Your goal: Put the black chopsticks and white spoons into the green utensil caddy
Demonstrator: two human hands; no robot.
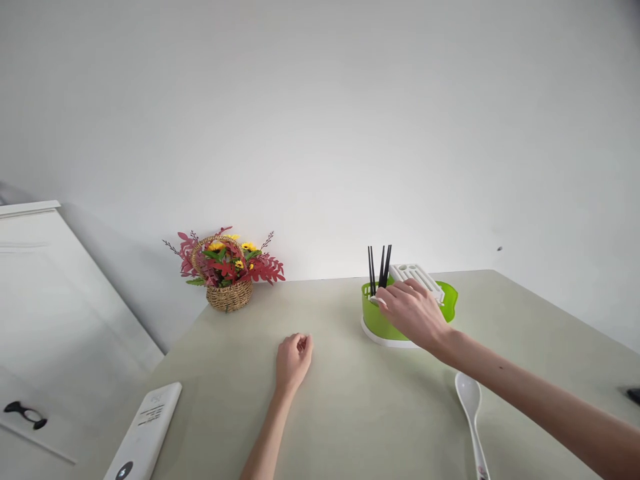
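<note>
Green holder (376,319) under right hand (413,312), fingers (384,298) spread on rim.

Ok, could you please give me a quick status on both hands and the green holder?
Left hand loosely curled, resting on table. Right hand on green holder, chopsticks upright inside. White spoon lies nearby.

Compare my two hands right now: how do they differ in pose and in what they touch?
The left hand lies loosely curled on the bare table, holding nothing; the right hand is spread, fingers on the green utensil holder beside the black chopsticks. The left hand sits nearer the flower basket; the right hand reaches farther back, its forearm passing over the white spoon. Both are bare and palm down.
</note>
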